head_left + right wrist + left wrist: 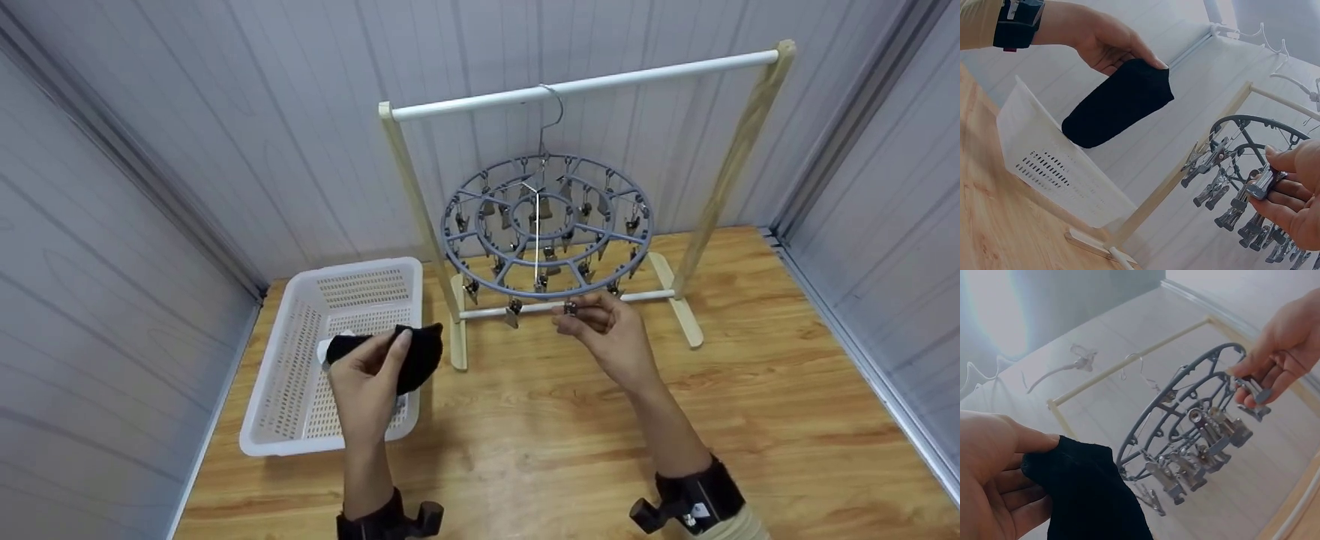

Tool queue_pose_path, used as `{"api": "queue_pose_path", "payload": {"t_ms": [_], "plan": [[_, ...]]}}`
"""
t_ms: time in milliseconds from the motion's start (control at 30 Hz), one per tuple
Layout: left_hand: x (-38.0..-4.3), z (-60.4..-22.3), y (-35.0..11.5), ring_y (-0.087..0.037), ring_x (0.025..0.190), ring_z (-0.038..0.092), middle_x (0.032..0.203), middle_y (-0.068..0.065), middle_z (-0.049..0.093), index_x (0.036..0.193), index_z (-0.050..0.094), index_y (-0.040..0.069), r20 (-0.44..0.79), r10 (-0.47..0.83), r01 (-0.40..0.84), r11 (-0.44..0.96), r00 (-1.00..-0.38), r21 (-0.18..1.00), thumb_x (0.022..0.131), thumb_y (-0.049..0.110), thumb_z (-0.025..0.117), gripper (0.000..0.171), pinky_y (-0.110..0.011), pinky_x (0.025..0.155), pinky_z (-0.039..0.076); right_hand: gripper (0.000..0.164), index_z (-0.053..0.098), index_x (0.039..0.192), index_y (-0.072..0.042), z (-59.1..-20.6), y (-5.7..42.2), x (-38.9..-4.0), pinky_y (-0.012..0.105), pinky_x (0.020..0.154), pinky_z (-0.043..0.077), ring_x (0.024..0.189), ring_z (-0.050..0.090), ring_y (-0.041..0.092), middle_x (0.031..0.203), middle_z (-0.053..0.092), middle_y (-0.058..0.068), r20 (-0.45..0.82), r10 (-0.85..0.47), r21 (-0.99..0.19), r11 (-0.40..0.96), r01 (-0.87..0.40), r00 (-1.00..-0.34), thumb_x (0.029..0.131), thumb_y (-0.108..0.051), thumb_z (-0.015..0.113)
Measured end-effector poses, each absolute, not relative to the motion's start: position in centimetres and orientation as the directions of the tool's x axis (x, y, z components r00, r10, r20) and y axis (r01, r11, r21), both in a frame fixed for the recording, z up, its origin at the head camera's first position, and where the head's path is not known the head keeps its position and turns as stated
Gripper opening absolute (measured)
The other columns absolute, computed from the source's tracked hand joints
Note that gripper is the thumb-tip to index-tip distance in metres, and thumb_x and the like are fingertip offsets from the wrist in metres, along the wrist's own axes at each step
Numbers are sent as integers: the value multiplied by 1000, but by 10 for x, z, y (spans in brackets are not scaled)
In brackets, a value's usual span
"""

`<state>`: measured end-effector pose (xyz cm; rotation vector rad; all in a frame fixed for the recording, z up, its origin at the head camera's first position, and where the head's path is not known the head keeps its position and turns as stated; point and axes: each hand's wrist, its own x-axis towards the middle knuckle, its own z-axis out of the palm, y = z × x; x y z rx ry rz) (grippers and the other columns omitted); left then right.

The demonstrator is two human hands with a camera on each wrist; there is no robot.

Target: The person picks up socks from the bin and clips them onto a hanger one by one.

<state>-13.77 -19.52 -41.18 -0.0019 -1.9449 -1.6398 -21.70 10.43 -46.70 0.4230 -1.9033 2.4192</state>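
Note:
A black sock hangs from my left hand, pinched near its opening between thumb and fingers. In the head view this hand is above the white basket's right side. My right hand holds a metal clip between thumb and fingers at the front rim of the round hanger. The grey-blue hanger carries many such clips, dangling from its rings. Its hook sits over the rack's white top bar. Sock and clip are apart from each other.
The white perforated basket stands on the wooden floor at left, with something white partly hidden inside. A wooden-legged rack holds the hanger, its feet on the floor. Pale panelled walls close in the back and sides.

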Motion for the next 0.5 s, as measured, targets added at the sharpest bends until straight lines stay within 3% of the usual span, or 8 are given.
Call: {"api": "queue_pose_path", "payload": {"t_ms": [200, 500], "plan": [[-142, -416, -184, -41, 71, 68, 85, -13, 74, 94, 76, -4, 460, -335, 401, 234, -822, 886, 88, 4, 74, 11, -25, 61, 57, 36, 58, 113, 7, -466, 104, -216, 46, 87, 55, 98, 69, 36, 107, 66, 25, 237, -143, -954, -221, -202, -961, 86, -10, 76], [-144, -416, -170, -37, 71, 71, 85, -13, 75, 94, 76, -5, 466, -277, 410, 238, -840, 880, 86, 2, 75, 10, -23, 63, 56, 35, 59, 113, 7, -466, 104, -216, 43, 85, 56, 97, 69, 34, 106, 67, 23, 233, -139, -959, -197, -204, -963, 86, -9, 76]]}}
